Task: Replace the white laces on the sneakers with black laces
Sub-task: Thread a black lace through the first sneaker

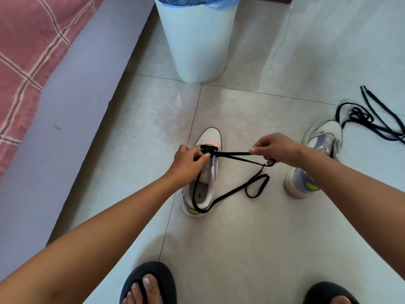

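Note:
A white sneaker with lilac and yellow trim stands on the floor, toe pointing away, with a black lace threaded through its lowest eyelets. My left hand pinches one lace strand at the eyelets on the sneaker's left side. My right hand pinches the other strand and holds it taut to the right, above the floor. Slack lace runs over the sneaker's heel and loops on the tiles. The second sneaker stands to the right, partly behind my right forearm, with no lace showing.
Another black lace lies tangled on the tiles at the far right. A white bin with a blue liner stands behind the sneakers. A bed with a pink checked cover borders the left. My feet in dark sandals are at the bottom.

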